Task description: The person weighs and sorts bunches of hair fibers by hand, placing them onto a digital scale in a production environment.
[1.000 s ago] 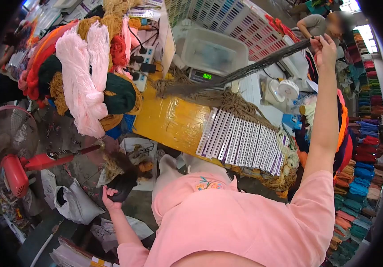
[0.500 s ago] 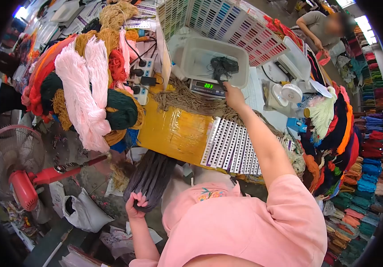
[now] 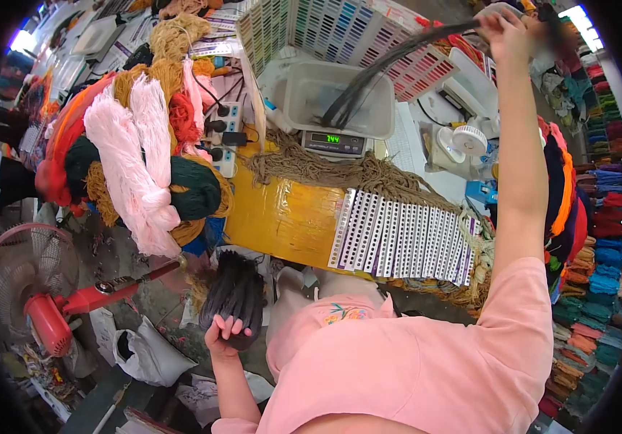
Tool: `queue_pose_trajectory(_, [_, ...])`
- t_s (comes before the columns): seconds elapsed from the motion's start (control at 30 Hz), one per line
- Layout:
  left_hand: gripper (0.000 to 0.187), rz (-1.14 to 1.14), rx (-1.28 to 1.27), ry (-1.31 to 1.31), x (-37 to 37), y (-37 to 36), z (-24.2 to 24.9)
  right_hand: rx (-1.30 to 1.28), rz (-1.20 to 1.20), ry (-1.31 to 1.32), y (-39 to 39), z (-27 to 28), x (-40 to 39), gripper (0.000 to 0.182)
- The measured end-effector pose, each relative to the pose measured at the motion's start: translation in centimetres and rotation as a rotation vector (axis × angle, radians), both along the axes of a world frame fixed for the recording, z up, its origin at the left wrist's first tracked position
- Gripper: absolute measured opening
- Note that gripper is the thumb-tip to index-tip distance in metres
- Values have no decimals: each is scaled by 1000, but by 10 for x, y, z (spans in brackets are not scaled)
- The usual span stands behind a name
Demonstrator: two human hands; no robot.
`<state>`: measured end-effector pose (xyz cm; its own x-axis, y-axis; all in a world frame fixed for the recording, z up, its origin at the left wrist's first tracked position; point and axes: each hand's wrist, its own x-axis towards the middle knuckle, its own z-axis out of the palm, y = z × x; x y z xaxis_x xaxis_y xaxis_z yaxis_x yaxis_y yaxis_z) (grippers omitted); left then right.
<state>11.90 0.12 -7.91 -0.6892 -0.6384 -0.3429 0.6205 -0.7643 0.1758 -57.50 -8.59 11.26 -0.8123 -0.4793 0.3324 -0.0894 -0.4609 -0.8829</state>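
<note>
Trailing, seemingly, from both hands (image 3: 508, 35): dark yarn (image 3: 369, 83)

My right arm is stretched up and forward, nearly straight, bare below the short pink sleeve. My right hand (image 3: 505, 35) is raised high with the fingers pinched closed, knuckles turned up. My left arm hangs low at my side, bent at the elbow with the forearm angled up. My left hand (image 3: 222, 334) sits down by my hip, fingers curled shut in a grip, thumb side towards my body.
</note>
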Motion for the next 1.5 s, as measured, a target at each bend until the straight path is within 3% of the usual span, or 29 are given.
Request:
queue_pose_trajectory(0.07, [16, 16, -41, -49, 0, 3, 6, -36, 55, 117, 12, -4, -6, 17])
queue_pose_trajectory(0.1, [17, -1, -70, -16, 3, 4, 2, 129, 30, 180, 11, -10, 10, 18])
queue_pose_trajectory(0.23, [17, -61, -33, 33, 0, 3, 11, 864, 525, 158, -3, -42, 116, 24])
queue_pose_trajectory(0.3, [16, -106, -44, 119, 3, 1, 11, 833, 581, 156, -13, -62, 126, 24])
queue_pose_trajectory(0.33, [16, -94, -25, 137, 0, 2, 16, 709, 535, 36, -18, -59, 134, 23])
queue_pose_trajectory(0.4, [16, -76, 5, 144, 0, 3, 16, 549, 347, 155, -29, -72, 118, 25])
queue_pose_trajectory(0.5, [18, -44, 58, 130, -11, 4, 16, 634, -78, 593, -30, -105, 121, 31])
queue_pose_trajectory(0.53, [18, -29, 81, 101, -16, 4, 15, 692, -236, 892, -29, -142, 120, 34])
queue_pose_trajectory(0.6, [14, -47, 65, 14, -27, 4, 17, 626, -218, 1229, -15, -214, 144, 36])
queue_pose_trajectory(0.63, [15, -45, 49, -9, -32, 4, 19, 1080, 90, 936, 4, -229, 172, 39])
queue_pose_trajectory(0.67, [15, -53, 33, 37, -33, 4, 16, 1153, 257, 933, 24, -233, 197, 43])
queue_pose_trajectory(0.73, [15, -61, -9, -5, -41, 0, 24, 1530, 368, 843, 42, -224, 232, 44])
queue_pose_trajectory(0.77, [15, -68, -48, -47, -45, -2, 27, 1531, 365, 839, 52, -229, 240, 44])
queue_pose_trajectory(0.83, [15, -86, -67, -54, -50, -6, 28, 952, 27, 573, 73, -251, 251, 43])
queue_pose_trajectory(0.87, [15, -108, -94, -75, -56, -8, 28, 847, -59, 448, 81, -261, 258, 47])
queue_pose_trajectory(0.93, [15, -148, -132, -68, -72, -14, 33, 807, -50, 342, 100, -268, 278, 34])
queue_pose_trajectory(1.03, [12, -202, -158, -113, -98, -23, 39, 900, 134, 257, 123, -262, 325, 24])
queue_pose_trajectory(1.2, [9, -123, -276, -363, -134, -25, 55, 828, 332, 217, 129, -211, 383, 12])
queue_pose_trajectory(1.43, [12, -131, -288, -420, -138, -21, 46, 718, 560, 27, 120, -143, 414, 11])
queue_pose_trajectory(1.5, [19, -134, -350, -386, -138, -19, 41, 681, 768, -331, 122, -129, 420, 10])
